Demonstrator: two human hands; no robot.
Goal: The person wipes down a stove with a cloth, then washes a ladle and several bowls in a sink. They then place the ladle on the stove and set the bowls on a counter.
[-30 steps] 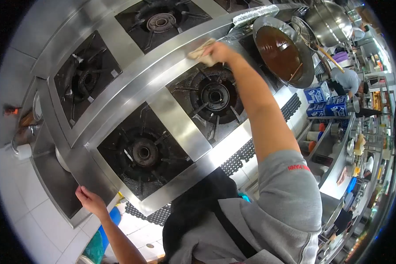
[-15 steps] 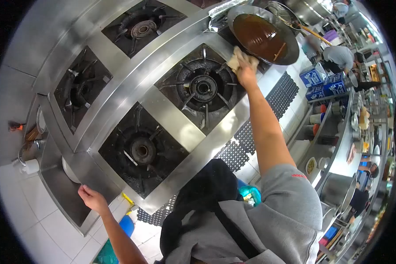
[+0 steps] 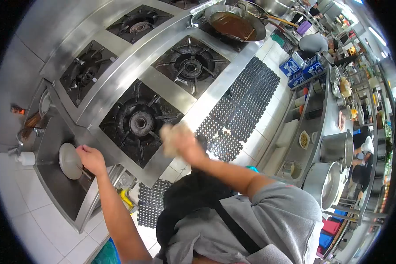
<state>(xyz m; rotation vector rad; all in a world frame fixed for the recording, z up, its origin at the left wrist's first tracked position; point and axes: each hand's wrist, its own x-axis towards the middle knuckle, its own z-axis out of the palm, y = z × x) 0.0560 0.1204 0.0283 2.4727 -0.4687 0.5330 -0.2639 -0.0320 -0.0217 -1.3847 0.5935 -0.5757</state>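
Cloth [image 3: 170, 140] swung from wok [image 3: 258, 29] to stove front [image 3: 151, 177], right hand [image 3: 191, 149] curled round it; wiping, I judge; next calls for firm grip; left hand [image 3: 92, 161]: hold unclear.

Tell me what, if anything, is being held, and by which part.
Your right grip holds a bunched beige cloth; blur hides exactly which part. Whether your left grip holds anything cannot be told.

Bunched beige cloth [image 3: 168, 140], motion-blurred, in the right fingers [image 3: 184, 140], near stove's edge [image 3: 151, 177]
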